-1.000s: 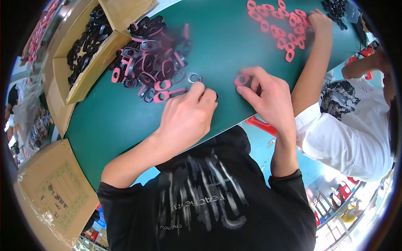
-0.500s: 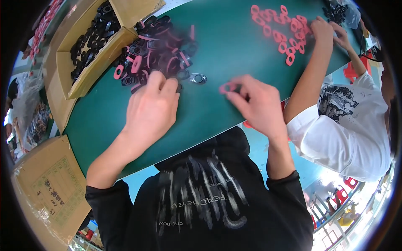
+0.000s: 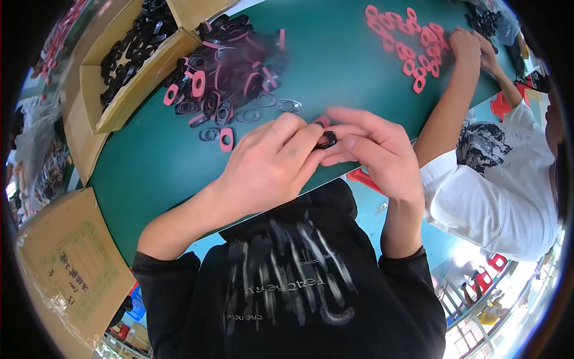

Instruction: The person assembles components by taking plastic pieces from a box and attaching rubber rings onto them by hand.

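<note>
Above the table's near edge my two hands meet. My left hand [image 3: 272, 158] is closed, its thumb and fingertips pinching a small black oval ring [image 3: 327, 140]. Against its other side come the fingers of my right hand [image 3: 382, 155], which also hold a pink oval ring [image 3: 322, 121], partly hidden behind the fingers. Beyond my left hand lies a heap of black and pink oval parts [image 3: 224, 66]. A loose pink ring [image 3: 226, 140] and several dark oval parts, one of them a shiny grey piece [image 3: 289, 106], lie between heap and hands.
A cardboard box [image 3: 146, 75] of black parts stands at the far left of the green table [image 3: 323, 60]; a closed carton [image 3: 75, 263] sits nearer. At the right a co-worker's arm [image 3: 448, 107] reaches across, beside scattered pink rings [image 3: 409, 51].
My left hand has moved right from the heap's near edge to my right hand, bringing the black ring. A pink ring and dark parts where it was are now uncovered.
</note>
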Available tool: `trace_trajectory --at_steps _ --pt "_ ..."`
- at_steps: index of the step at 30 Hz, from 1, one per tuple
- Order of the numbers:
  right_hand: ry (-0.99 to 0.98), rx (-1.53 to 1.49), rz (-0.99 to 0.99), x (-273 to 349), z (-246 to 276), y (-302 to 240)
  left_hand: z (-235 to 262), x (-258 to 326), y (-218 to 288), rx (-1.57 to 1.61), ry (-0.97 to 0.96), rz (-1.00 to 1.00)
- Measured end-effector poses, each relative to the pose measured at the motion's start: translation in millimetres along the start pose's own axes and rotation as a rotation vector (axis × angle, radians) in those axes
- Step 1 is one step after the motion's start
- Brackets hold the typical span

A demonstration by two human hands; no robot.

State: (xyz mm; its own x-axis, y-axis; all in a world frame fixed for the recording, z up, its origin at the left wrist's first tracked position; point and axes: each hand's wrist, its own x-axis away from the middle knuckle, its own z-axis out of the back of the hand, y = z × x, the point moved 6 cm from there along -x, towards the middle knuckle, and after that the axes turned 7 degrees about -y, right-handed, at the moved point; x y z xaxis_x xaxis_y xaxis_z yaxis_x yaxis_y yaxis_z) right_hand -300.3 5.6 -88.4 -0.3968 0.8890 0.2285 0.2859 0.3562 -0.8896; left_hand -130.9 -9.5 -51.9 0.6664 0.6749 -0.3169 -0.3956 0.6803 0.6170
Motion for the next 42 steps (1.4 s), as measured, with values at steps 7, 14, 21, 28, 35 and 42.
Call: trace_trajectory --at_steps 7,14,21,28,35,42 --pt "0.066 0.256 -0.029 0 8 -2 -11 -2 -2 -0.054 0.033 0.004" --pt "0.653 0.845 0.270 1 49 -24 -31 -13 -11 -0.258 0.038 0.049" --pt "0.936 1.248 0.277 6 75 -26 -38 -24 -7 -0.265 -0.018 0.095" --pt "0.934 1.346 0.222 10 94 -31 -41 -20 -10 -0.273 -0.064 0.134" --pt "0.912 1.121 0.221 19 116 -42 -37 -25 -6 -0.290 -0.086 0.113" --pt "0.664 1.125 0.227 12 67 -35 -19 -22 -11 -0.403 -0.050 0.042"
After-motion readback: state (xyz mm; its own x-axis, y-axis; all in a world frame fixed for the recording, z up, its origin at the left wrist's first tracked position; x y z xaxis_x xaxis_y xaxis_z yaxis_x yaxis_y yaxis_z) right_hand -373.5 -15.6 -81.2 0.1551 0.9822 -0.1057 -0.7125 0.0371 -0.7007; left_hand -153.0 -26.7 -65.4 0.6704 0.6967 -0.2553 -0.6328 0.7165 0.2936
